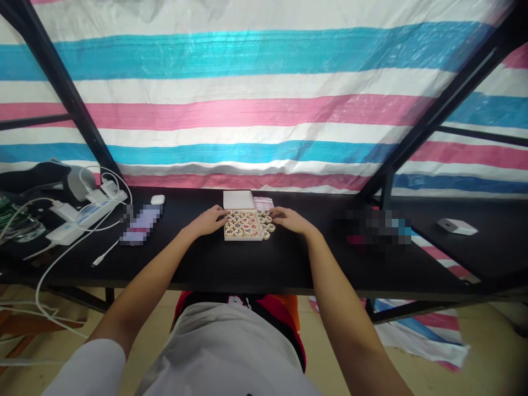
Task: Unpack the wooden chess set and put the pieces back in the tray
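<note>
A shallow white box [243,238] stands on the black table with its lid [238,199] folded back. Round wooden xiangqi pieces [238,225] with red and black characters lie in rows inside it. Against the box's right side is a loose cluster of more xiangqi pieces [266,220], lying on the table. My left hand [209,221] is at the box's left wall, its bent fingers gripping that edge. At the outer side of the loose cluster, my right hand [292,221] has its fingers curled in on the pieces; its fingertips partly hide them.
Behind the pieces lies a red-and-white patterned sheet [264,203]. To the left are a phone [142,224], a white earphone case [157,199], a cable and a power strip [82,221]. A blurred dark item [373,228] and a white charger [457,226] are on the right. Black frame bars flank the striped sheeting.
</note>
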The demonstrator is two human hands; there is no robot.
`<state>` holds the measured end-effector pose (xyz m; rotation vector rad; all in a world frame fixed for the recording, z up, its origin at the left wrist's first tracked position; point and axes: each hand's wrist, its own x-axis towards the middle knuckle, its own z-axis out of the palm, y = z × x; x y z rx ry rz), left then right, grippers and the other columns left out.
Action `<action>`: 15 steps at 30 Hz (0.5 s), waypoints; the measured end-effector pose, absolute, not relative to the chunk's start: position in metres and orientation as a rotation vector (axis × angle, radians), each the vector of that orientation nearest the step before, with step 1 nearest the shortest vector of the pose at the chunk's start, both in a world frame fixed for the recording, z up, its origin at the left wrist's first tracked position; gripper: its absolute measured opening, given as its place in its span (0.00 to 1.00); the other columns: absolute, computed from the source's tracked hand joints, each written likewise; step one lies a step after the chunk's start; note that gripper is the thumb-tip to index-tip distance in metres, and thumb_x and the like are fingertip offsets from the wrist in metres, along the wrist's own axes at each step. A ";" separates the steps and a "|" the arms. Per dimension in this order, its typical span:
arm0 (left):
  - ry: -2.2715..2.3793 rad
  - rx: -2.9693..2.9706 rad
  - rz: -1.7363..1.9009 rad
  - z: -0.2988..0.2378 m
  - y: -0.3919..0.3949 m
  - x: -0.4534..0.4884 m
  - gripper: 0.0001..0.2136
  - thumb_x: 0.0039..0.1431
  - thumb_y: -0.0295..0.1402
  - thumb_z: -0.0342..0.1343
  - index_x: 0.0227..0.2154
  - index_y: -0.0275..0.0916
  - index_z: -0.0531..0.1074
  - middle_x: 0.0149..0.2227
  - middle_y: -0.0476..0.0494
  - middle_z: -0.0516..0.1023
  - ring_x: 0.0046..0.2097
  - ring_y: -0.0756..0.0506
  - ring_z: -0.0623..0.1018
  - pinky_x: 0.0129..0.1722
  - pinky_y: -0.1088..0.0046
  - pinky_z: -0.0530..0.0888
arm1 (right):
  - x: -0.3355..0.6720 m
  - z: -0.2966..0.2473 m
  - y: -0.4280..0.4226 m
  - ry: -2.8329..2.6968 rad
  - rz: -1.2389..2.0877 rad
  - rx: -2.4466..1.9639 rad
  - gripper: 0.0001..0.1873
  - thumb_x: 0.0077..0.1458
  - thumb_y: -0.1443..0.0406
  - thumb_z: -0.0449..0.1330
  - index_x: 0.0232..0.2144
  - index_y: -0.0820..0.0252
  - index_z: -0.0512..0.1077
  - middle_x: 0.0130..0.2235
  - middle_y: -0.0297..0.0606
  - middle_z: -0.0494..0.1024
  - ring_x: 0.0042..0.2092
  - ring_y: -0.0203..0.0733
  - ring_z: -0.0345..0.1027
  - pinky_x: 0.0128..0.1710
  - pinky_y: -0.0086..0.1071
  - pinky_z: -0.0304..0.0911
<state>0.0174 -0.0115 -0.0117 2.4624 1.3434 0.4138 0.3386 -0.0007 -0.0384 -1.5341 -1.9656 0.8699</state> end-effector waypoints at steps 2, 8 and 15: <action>1.347 2.458 0.412 -0.011 -0.012 0.018 0.23 0.61 0.45 0.45 0.54 0.40 0.68 0.49 0.40 0.68 0.46 0.42 0.73 0.49 0.68 0.67 | 0.340 -0.036 -0.003 -1.932 0.958 -1.525 0.22 0.48 0.63 0.62 0.48 0.59 0.70 0.45 0.41 0.75 0.40 0.40 0.69 0.46 0.35 0.63; 1.351 2.460 0.399 -0.011 -0.012 0.018 0.23 0.61 0.44 0.45 0.54 0.39 0.68 0.49 0.40 0.68 0.46 0.42 0.73 0.49 0.68 0.67 | 0.339 -0.022 -0.016 -1.959 1.198 -1.436 0.40 0.38 0.59 0.70 0.55 0.56 0.65 0.55 0.43 0.67 0.46 0.43 0.67 0.50 0.36 0.62; 1.359 2.464 0.404 -0.011 -0.012 0.018 0.22 0.61 0.44 0.45 0.53 0.40 0.69 0.49 0.40 0.69 0.46 0.42 0.73 0.49 0.68 0.67 | 0.339 -0.025 -0.015 -2.044 1.162 -1.473 0.45 0.34 0.58 0.71 0.57 0.54 0.63 0.52 0.41 0.70 0.46 0.44 0.67 0.49 0.37 0.62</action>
